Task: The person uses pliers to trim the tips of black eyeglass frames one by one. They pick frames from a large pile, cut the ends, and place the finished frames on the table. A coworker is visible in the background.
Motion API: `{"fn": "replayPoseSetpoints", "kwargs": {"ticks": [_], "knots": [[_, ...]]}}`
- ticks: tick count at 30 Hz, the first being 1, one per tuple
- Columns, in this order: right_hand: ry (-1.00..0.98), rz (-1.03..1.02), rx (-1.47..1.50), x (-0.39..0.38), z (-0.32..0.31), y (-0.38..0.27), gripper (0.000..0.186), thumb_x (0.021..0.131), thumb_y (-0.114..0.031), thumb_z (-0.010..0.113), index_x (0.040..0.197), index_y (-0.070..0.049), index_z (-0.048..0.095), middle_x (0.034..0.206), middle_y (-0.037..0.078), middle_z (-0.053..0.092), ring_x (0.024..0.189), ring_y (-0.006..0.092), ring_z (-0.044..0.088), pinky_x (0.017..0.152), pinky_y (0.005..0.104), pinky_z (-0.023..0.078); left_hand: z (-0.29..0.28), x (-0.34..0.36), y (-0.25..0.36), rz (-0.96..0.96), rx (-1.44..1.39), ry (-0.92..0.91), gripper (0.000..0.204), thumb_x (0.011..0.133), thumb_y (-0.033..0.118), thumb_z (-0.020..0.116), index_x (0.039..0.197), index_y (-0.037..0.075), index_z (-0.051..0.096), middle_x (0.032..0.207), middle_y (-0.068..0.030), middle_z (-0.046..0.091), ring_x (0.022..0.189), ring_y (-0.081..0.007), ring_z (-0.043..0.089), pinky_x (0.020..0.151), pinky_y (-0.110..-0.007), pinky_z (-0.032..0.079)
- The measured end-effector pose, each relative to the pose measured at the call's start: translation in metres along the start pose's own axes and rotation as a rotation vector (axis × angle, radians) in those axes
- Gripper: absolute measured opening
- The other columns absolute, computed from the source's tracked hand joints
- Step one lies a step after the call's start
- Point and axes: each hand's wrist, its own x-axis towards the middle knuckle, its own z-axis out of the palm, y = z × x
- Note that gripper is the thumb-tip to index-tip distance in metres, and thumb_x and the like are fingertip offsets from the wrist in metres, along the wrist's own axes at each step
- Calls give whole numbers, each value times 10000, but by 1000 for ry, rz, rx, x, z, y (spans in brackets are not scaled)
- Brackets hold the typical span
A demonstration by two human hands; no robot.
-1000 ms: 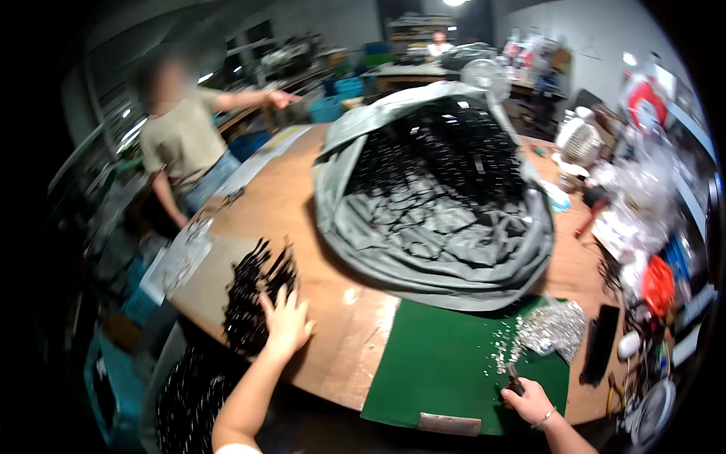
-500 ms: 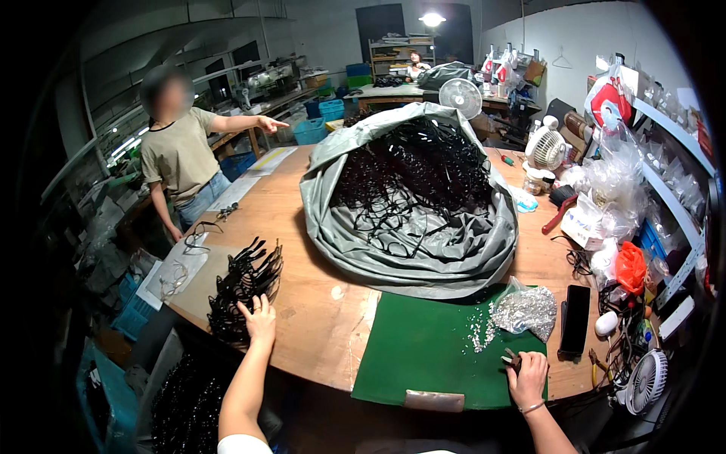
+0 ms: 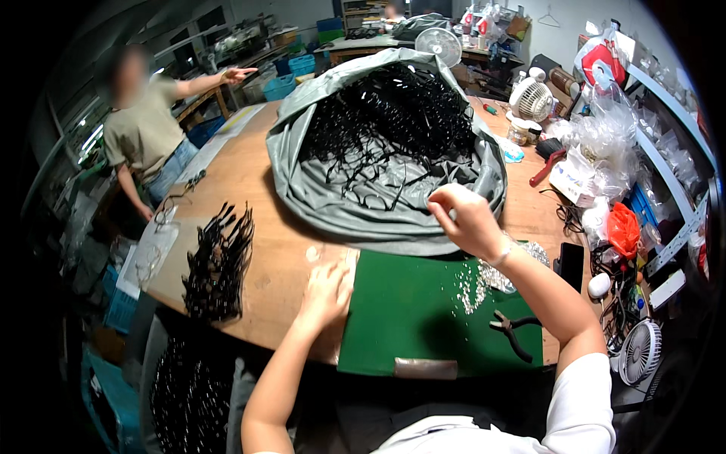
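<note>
My left hand (image 3: 325,292) lies on the wooden table by the left edge of a green mat (image 3: 393,318), fingers stretched out and holding nothing. Raised over the front rim of a large grey sack (image 3: 302,208), my right hand (image 3: 467,219) has its fingers partly bent and apart, with nothing visible in them. A heap of black eyeglass frames (image 3: 393,113) fills the sack; a few lie loose at its mouth. Black-handled pliers (image 3: 514,333) rest on the mat. Small silvery pieces (image 3: 473,287) are scattered beside a clear bag (image 3: 535,253) of them, partly behind my right forearm.
A stack of black eyeglass frames (image 3: 219,265) sits at the table's left. Right of the mat are a phone (image 3: 571,266), cables and a small fan (image 3: 641,352). A person (image 3: 151,125) stands at the far left, one arm outstretched. More frames fill a container (image 3: 193,401) below the table.
My right hand has let go of the pliers and moved up and left to the sack. My left hand has left the stack of frames and moved right. The view has shifted.
</note>
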Motion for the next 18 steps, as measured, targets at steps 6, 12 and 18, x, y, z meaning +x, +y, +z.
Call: {"fn": "replayPoseSetpoints", "kwargs": {"ticks": [6, 12, 18], "knots": [[-367, 144, -413, 18, 74, 142, 92, 721, -118, 503, 740, -32, 534, 762, 150, 534, 756, 306, 536, 661, 382, 454, -27, 41, -55, -71, -51, -107, 347, 709, 161, 614, 1033, 62, 542, 1078, -153, 506, 1011, -326, 465, 870, -399, 376], [-273, 272, -684, 76, 150, 221, 267, 655, -169, 614, 870, -52, 509, 868, 112, 500, 827, 281, 513, 647, 372, 459, -34, 168, -83, 124, -76, -76, 282, 696, 90, 605, 970, 57, 547, 983, -116, 540, 923, -289, 513, 792, -355, 424], [-277, 587, -550, 74, 193, 215, 330, 706, -299, 622, 905, -61, 511, 900, 107, 518, 876, 270, 481, 755, 396, 371, -19, 251, -154, 75, 86, -321, 262, 728, 145, 590, 965, 50, 531, 964, -126, 524, 957, -288, 493, 817, -382, 419]]}}
